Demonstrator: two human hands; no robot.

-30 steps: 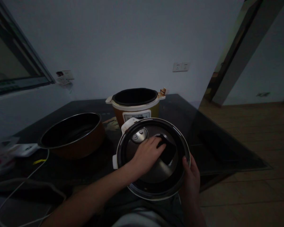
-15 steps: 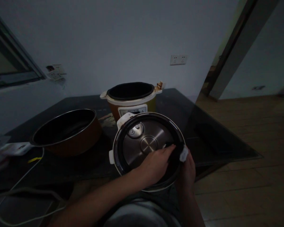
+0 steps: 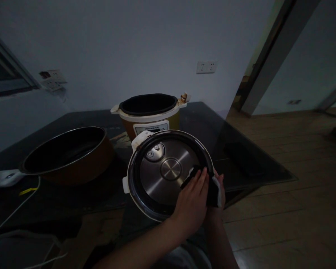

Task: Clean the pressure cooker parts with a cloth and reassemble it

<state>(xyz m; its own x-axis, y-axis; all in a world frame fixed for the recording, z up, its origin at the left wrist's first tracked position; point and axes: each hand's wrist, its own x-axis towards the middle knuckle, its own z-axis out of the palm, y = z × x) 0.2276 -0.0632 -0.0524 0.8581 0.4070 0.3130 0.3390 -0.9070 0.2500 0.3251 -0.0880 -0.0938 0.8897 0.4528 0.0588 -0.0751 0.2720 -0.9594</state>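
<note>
A round cooker lid (image 3: 162, 172), its steel underside up, is held tilted above the near edge of the dark table (image 3: 240, 149). My left hand (image 3: 193, 203) presses a dark cloth (image 3: 212, 192) with a white edge against the lid's right rim, fingers together over it. My right hand (image 3: 220, 183) grips the lid's right edge from behind, mostly hidden by the cloth and my left hand. Behind the lid stands the open rice cooker body (image 3: 149, 114), yellow-brown with a white rim.
A wide dark inner pot (image 3: 67, 153) sits left on the table. A white cable (image 3: 14, 213) runs along the left side. Wall sockets (image 3: 206, 67) are on the far wall. Wooden floor (image 3: 291, 186) and a doorway lie to the right.
My left hand slid the cloth from the lid's centre to its right rim, baring the steel middle. The lid tilted more toward me and the view swung right.
</note>
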